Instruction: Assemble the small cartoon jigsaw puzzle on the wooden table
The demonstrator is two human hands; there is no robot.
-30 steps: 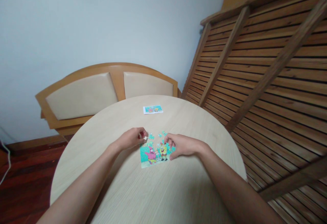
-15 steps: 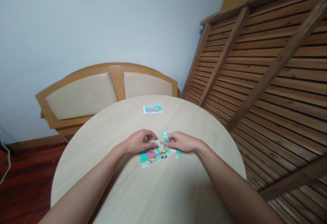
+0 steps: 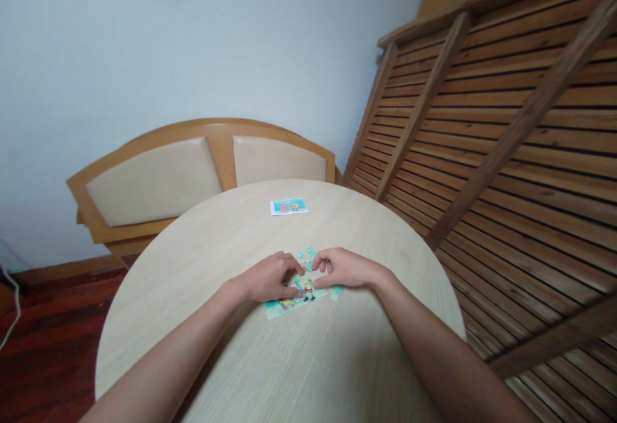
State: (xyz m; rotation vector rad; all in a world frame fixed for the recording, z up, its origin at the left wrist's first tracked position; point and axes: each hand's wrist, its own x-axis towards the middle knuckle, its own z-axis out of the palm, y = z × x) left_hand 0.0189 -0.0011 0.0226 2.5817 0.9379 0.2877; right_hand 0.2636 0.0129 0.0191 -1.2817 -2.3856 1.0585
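A partly joined jigsaw puzzle (image 3: 277, 310) with cartoon figures on a green-blue ground lies on the round table (image 3: 289, 371). My left hand (image 3: 272, 278) rests over its left part, thumb and fingers spread apart, covering much of the pink figure. On the right, my right hand (image 3: 344, 269) hovers by the puzzle's edge with fingers curled and a gap between thumb and index finger; no piece shows in it. Between and beyond the hands lie several loose puzzle pieces (image 3: 308, 253). Another small piece group (image 3: 336, 292) sits below my right hand.
A small picture card (image 3: 289, 207) with similar cartoon figures lies toward the table's far side. Behind the table stands a wooden headboard with cream panels (image 3: 159, 182). A slatted wooden frame (image 3: 482, 127) leans along the right side.
My left hand has shifted slightly right and nearer, now over the pink figure, with its fingers wider apart. My right hand's thumb and index finger have parted.
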